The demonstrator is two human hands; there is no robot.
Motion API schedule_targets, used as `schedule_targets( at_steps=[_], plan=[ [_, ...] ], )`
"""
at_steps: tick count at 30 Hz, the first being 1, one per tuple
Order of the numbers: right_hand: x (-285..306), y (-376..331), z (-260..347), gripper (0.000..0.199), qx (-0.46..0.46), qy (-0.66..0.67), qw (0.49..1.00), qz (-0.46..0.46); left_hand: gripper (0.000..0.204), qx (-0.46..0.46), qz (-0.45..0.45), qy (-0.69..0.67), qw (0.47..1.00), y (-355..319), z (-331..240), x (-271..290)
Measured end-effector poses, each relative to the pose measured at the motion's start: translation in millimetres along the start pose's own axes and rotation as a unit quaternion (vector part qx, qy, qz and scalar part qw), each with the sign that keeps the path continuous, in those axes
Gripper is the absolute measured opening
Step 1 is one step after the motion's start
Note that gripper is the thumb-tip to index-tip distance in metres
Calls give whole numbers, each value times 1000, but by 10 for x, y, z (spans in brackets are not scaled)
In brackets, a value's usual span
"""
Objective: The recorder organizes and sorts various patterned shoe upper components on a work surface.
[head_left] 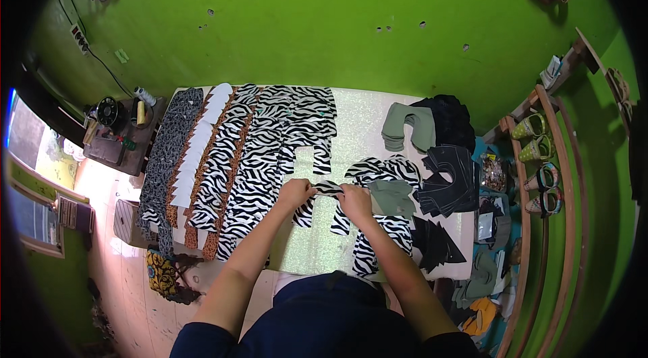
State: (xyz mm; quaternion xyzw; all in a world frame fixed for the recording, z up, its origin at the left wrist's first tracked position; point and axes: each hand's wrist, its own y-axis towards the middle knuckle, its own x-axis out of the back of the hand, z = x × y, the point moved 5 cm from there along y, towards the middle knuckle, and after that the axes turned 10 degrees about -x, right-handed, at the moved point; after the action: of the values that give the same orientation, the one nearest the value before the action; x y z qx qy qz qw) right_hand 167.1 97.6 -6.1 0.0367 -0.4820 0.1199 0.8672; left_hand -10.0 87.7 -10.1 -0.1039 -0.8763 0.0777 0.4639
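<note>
Between my two hands a zebra-print fabric piece [329, 188] is stretched over the table. My left hand [297, 192] pinches its left end, and my right hand [354, 201] grips the other end; my fingers partly hide both ends. Long overlapping rows of zebra-print pieces [270, 125] lie to the left of my hands. Close by my right hand are grey-green cut pieces [393, 197], resting on a zebra-print stack [383, 169]. Another zebra-print piece [340, 223] lies just below that hand.
The table [310, 253] has a shiny pale top. At its right are black curved pieces [447, 182] and grey-green U-shaped pieces [408, 125]. A wooden rack [550, 155] holding sandals stands at the right. A sewing machine [108, 113] stands on the far left.
</note>
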Motion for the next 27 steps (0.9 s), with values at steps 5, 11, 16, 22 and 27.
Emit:
schedule_targets(
  at_steps=[5,11,16,22,27],
  plan=[
    [-105,-19,-37,21,-23,-46,998,32,31,6,60,55,997,33,13,-71],
    [-147,3,-38,21,-33,-57,997,51,32,-6,74,79,994,86,70,-132],
    [-142,9,-31,23,-32,-53,996,57,31,-17,95,80,992,109,101,-151],
    [-54,-2,72,27,-36,-137,989,31,38,-12,73,133,988,83,16,-94],
    [-206,-203,237,48,162,-191,967,-53,50,-50,-73,191,978,20,30,-96]
  ],
)
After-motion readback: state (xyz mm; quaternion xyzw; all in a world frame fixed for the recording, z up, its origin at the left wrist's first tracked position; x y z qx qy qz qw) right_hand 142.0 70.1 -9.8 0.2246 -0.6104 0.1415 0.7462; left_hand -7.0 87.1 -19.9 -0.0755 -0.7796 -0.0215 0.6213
